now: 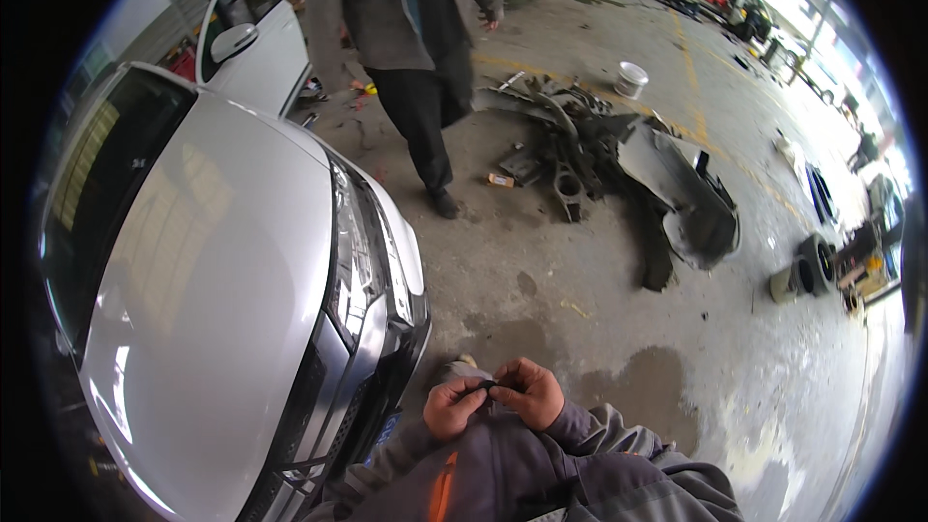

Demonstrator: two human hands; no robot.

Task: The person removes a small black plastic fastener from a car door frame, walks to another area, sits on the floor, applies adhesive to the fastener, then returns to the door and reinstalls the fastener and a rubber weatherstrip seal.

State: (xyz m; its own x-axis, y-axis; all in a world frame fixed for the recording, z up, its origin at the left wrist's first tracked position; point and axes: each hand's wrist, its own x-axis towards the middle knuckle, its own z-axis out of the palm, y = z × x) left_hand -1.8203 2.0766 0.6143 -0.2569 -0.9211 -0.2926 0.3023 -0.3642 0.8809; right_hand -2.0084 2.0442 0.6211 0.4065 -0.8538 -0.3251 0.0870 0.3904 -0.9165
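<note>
Close in front of my body, my left hand [452, 408] and my right hand [531, 393] meet, fingers pinched together. Between the fingertips of both hands is a small black piece [487, 385], too small to tell its kind. Just to the left stands a silver-white car [217, 261], with its bonnet down and its headlight [356, 242] facing my side. Neither hand touches the car.
A person [411, 48] in a grey jacket stands ahead beside the car's open door [261, 58]. Removed car parts [677, 184] lie piled on the floor to the right, with a white bucket [631, 80] behind them. Tyres [818, 263] stand at far right. Wet patches mark the concrete.
</note>
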